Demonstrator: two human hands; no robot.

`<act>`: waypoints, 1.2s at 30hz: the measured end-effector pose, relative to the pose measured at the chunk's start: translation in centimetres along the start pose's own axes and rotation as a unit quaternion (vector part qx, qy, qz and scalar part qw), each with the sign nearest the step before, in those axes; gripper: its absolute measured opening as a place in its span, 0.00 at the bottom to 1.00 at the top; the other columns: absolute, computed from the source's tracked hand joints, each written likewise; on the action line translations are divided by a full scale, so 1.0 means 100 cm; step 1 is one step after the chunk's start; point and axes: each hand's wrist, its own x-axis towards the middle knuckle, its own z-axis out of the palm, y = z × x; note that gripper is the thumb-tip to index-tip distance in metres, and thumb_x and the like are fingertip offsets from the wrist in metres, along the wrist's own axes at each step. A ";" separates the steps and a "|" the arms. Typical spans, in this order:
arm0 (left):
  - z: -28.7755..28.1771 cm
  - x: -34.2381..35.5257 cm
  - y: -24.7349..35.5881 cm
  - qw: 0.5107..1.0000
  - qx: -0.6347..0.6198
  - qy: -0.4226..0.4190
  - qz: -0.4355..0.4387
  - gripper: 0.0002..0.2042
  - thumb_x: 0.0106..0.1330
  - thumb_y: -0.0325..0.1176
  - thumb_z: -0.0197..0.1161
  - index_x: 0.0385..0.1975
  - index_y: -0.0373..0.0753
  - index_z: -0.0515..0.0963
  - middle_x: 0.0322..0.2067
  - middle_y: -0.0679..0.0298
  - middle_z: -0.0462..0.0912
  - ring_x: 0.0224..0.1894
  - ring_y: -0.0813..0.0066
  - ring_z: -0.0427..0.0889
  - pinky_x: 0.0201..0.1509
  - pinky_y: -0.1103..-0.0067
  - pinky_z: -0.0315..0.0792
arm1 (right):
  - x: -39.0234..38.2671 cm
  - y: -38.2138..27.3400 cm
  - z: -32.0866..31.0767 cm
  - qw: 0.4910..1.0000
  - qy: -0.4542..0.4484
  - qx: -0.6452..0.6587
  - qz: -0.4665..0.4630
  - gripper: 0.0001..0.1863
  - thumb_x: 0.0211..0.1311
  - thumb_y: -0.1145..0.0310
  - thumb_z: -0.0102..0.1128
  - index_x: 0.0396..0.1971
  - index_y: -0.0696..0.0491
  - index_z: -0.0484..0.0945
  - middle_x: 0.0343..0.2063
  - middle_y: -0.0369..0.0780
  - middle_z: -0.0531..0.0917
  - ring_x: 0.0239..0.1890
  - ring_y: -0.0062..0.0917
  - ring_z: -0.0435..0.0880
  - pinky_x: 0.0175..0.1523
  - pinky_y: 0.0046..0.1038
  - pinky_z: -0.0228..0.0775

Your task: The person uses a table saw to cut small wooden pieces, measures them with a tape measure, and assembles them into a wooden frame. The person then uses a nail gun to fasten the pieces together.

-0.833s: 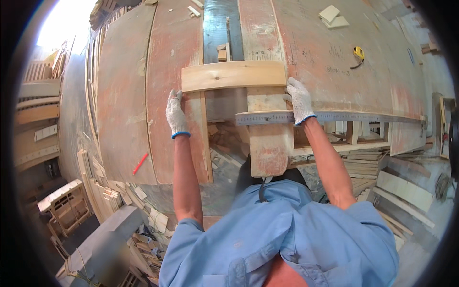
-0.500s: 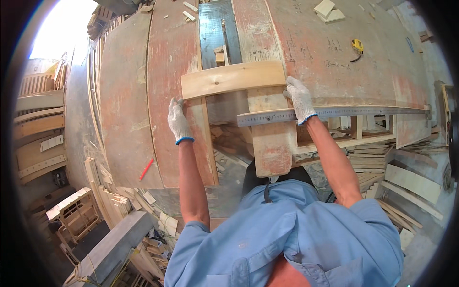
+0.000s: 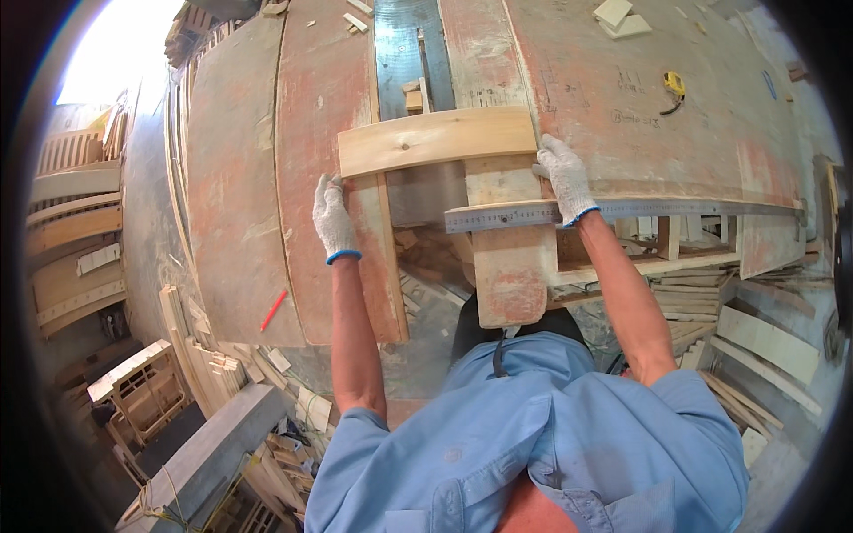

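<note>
A pale curved wooden board (image 3: pixel 444 142) with a knot lies crosswise above the gap in the bench. At its left end, my left hand (image 3: pixel 335 220), in a white knitted glove with a blue cuff, holds the near corner with its fingertips. My right hand (image 3: pixel 565 180), gloved the same way, grips the right end, its fingers close to the edge. Below the board a long metal ruler (image 3: pixel 506 218) runs to the right, passing under my right wrist. The ruler lies across a short wooden plank (image 3: pixel 511 266) that juts toward my body.
A red pencil-like stick (image 3: pixel 274 311) lies on the worn bench top (image 3: pixel 235 178). A yellow tape measure (image 3: pixel 675 86) and pale wood offcuts (image 3: pixel 621 18) sit at the far right. Slatted wooden pieces (image 3: pixel 75 213) and stacked timber (image 3: pixel 213 364) stand at the left.
The board has shifted very slightly away from me and seems a little tilted, both hands moving with it. The whole view has drifted slightly; the ruler stays put.
</note>
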 end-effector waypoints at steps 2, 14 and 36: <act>0.000 -0.002 0.018 0.986 0.146 -0.006 0.081 0.28 0.78 0.37 0.64 0.74 0.30 0.72 0.66 0.50 0.84 0.69 0.55 0.81 0.76 0.64 0.73 | 0.001 -0.027 -0.004 0.984 0.000 -0.157 -0.082 0.34 0.71 0.59 0.67 0.72 0.60 0.76 0.65 0.53 0.83 0.66 0.44 0.83 0.72 0.41 0.73; 0.067 0.041 0.084 0.660 0.565 -0.300 0.395 0.46 0.59 0.46 0.80 0.77 0.37 0.67 0.78 0.45 0.66 0.81 0.43 0.62 0.86 0.51 0.54 | 0.056 -0.065 0.060 0.737 -0.140 -0.540 -0.382 0.49 0.54 0.46 0.78 0.75 0.51 0.73 0.74 0.52 0.74 0.78 0.49 0.68 0.83 0.50 0.55; 0.089 0.083 0.093 0.668 0.540 -0.309 0.409 0.44 0.57 0.40 0.81 0.75 0.38 0.69 0.73 0.50 0.70 0.78 0.48 0.66 0.84 0.52 0.60 | 0.106 -0.063 0.067 0.730 -0.135 -0.531 -0.410 0.50 0.52 0.41 0.79 0.74 0.49 0.75 0.61 0.44 0.78 0.66 0.39 0.76 0.77 0.45 0.58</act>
